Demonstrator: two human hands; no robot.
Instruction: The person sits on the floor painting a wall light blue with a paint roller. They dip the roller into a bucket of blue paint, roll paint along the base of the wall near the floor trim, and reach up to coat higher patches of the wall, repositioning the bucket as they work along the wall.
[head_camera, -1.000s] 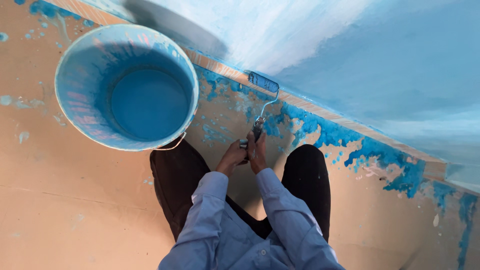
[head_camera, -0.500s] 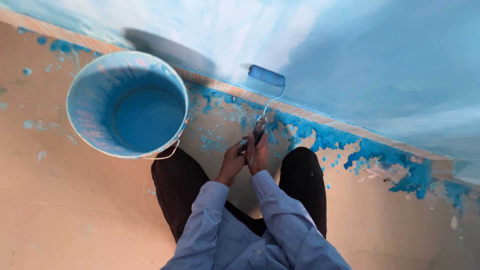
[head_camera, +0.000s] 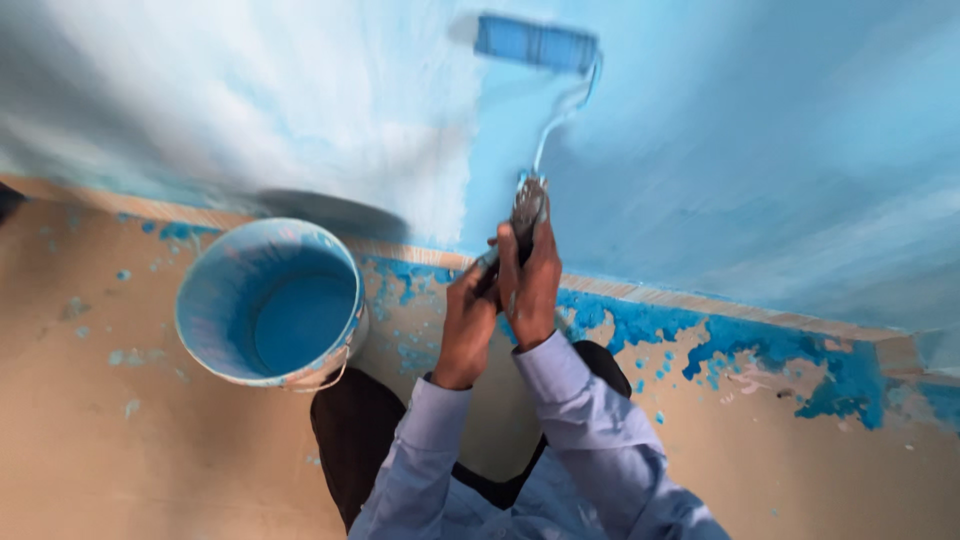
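Blue-painted wall (head_camera: 760, 170) carries the paint roller (head_camera: 537, 44) high above the bucket (head_camera: 270, 300), both hands' grip closed on its handle, left hand (head_camera: 468, 315) just below right hand (head_camera: 530, 280).

Bucket (head_camera: 268, 305) on floor (head_camera: 120, 450), left of hands; roller (head_camera: 537, 44) on wall (head_camera: 760, 150) above.

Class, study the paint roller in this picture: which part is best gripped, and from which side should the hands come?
Grip the paint roller by its straight handle, coming from below, as the left hand and right hand do. The wet blue sleeve sits at the far top end against the wall.
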